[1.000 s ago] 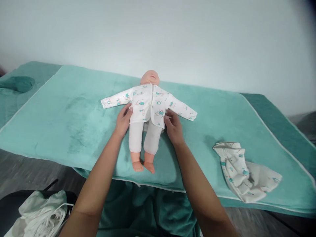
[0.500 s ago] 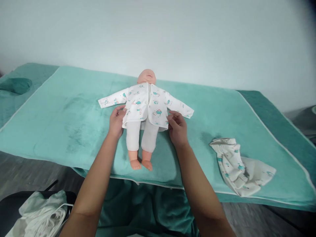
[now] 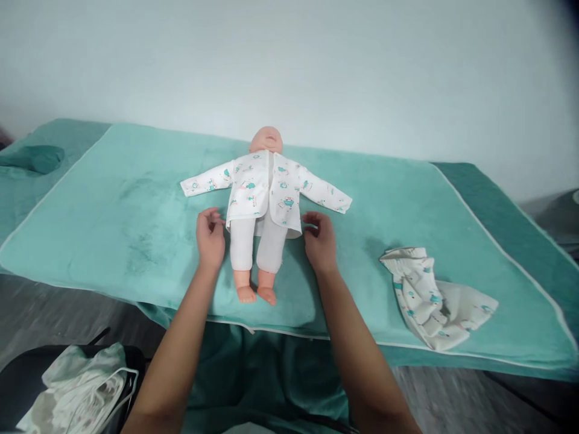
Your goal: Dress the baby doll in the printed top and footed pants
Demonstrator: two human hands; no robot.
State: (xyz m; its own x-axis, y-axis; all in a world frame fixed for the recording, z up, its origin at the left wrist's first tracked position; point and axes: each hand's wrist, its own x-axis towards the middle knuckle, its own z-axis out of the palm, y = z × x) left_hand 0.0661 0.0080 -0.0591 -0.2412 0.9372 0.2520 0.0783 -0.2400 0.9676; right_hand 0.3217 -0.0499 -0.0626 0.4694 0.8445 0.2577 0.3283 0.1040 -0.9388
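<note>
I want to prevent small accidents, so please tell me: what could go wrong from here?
1. The patterned cloth lies close to the near edge of the green cover; a sweep of the right hand might knock it off.
2. The feet of the doll point to that edge, so a strong pull could slide it over.
3. The left hand is very near the jacket; a finger may catch it.

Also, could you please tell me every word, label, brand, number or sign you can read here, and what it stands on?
No text can be read anywhere in view.
White jacket: small coloured prints; any lettering among them is too small to read.
Crumpled garment: likewise.
</note>
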